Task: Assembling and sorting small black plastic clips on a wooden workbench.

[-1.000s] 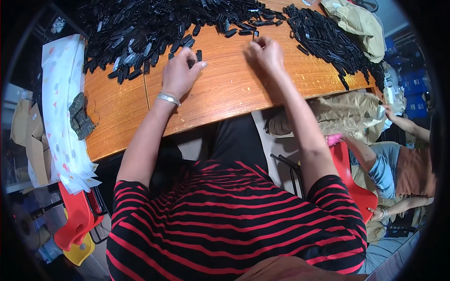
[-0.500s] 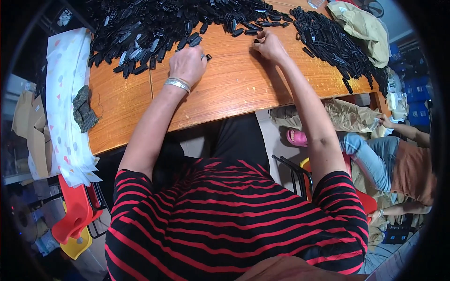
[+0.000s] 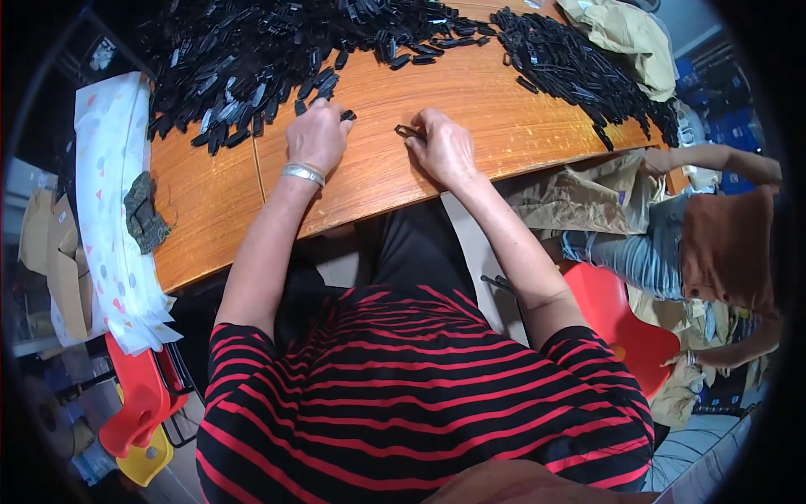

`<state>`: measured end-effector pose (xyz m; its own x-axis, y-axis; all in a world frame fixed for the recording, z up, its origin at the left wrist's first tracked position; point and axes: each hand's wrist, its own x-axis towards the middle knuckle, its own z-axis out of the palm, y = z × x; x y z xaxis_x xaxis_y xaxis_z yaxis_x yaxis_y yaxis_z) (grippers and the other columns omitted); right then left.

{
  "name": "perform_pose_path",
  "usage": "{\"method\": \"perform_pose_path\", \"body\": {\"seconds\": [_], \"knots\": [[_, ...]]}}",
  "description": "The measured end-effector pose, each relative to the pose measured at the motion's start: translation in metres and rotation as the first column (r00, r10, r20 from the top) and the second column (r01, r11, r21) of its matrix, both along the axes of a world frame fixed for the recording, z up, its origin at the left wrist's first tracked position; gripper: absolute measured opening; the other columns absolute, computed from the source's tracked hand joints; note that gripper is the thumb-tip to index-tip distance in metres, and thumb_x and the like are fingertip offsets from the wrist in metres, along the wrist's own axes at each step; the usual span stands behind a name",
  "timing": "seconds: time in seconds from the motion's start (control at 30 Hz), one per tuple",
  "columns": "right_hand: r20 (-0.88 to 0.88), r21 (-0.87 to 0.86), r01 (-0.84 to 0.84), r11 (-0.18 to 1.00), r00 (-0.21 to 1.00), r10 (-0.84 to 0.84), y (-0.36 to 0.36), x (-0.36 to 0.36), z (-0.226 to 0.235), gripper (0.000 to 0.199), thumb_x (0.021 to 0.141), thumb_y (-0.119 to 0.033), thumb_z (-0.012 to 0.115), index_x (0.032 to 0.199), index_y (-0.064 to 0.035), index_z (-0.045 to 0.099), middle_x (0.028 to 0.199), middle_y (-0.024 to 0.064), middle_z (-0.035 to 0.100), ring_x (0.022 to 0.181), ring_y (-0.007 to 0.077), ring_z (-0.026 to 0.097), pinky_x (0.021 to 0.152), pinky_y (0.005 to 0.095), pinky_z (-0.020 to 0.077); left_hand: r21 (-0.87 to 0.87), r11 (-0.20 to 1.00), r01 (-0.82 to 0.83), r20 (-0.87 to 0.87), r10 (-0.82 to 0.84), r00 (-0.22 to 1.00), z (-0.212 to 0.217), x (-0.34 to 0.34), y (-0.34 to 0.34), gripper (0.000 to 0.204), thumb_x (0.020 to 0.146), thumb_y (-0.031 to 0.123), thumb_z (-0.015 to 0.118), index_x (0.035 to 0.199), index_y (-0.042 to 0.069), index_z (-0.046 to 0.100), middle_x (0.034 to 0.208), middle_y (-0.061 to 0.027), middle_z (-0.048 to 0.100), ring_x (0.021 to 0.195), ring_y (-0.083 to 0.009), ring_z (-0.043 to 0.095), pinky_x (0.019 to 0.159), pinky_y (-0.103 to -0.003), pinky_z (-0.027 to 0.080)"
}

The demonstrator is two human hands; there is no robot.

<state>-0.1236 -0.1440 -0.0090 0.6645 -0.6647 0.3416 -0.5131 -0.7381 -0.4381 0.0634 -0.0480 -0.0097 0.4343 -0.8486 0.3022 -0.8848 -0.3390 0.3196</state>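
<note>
My left hand (image 3: 317,136), with a silver bracelet at its wrist, is closed on a small black plastic part (image 3: 348,115) that pokes out by the thumb. To its right, my right hand (image 3: 443,149) pinches a narrow black plastic frame (image 3: 407,132) just above the wooden table (image 3: 369,181). A short gap parts the two pieces. Beyond my left hand spreads a large heap of small black plastic pieces (image 3: 243,63); a few loose ones (image 3: 319,86) lie close to its knuckles. A second heap of slim black parts (image 3: 571,67) covers the table's far right.
A dotted white sheet (image 3: 109,193) drapes over the table's left end, with a dark knitted cloth (image 3: 144,214) on it. Red chairs (image 3: 617,323) stand on both sides. At right, a person in a brown top (image 3: 726,248) handles a brown paper bag (image 3: 588,197).
My right hand has come from near the right heap toward my left hand, bringing the black frame. The person at right has moved an arm up to the table's corner.
</note>
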Motion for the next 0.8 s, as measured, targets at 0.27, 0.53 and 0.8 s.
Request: {"method": "perform_pose_path", "body": {"seconds": [0.27, 0.53, 0.8], "knots": [[0.35, 0.295, -0.127, 0.947, 0.936, 0.016, 0.023, -0.002, 0.014, 0.025, 0.082, -0.011, 0.068, 0.103, 0.0011, 0.062, 0.088, 0.01, 0.062, 0.071, 0.0156, 0.061, 0.063, 0.0272, 0.0495, -0.353, 0.934, -0.059, -0.893, -0.317, 0.32, 0.007, -0.029, 0.01, 0.021, 0.083, 0.011, 0.066, 0.102, 0.002, 0.065, 0.084, -0.0002, 0.062, 0.065, -0.0051, 0.052, 0.054, -0.018, 0.043], [0.473, 0.273, -0.178, 0.945, 0.881, 0.029, 0.037, 0.003, 0.021, 0.022, 0.082, -0.008, 0.067, 0.101, 0.0008, 0.06, 0.088, 0.0065, 0.058, 0.069, 0.0109, 0.059, 0.06, 0.0237, 0.0481, -0.472, 0.879, -0.076, -0.875, -0.456, 0.163, 0.015, -0.043, 0.017, 0.024, 0.085, 0.009, 0.065, 0.108, 0.002, 0.063, 0.089, -0.0009, 0.063, 0.062, -0.0023, 0.05, 0.051, -0.015, 0.041], [0.455, 0.125, -0.124, 0.984, 0.889, 0.054, 0.041, 0.001, 0.014, 0.022, 0.076, -0.009, 0.072, 0.095, -0.0028, 0.061, 0.082, 0.01, 0.058, 0.064, 0.0182, 0.062, 0.055, 0.031, 0.0493, -0.513, 0.85, -0.116, -0.849, -0.483, 0.213, 0.009, -0.066, 0.02, 0.028, 0.087, 0.01, 0.065, 0.114, 0.004, 0.063, 0.088, 0.0004, 0.065, 0.066, -0.0023, 0.053, 0.053, -0.017, 0.042]]}}
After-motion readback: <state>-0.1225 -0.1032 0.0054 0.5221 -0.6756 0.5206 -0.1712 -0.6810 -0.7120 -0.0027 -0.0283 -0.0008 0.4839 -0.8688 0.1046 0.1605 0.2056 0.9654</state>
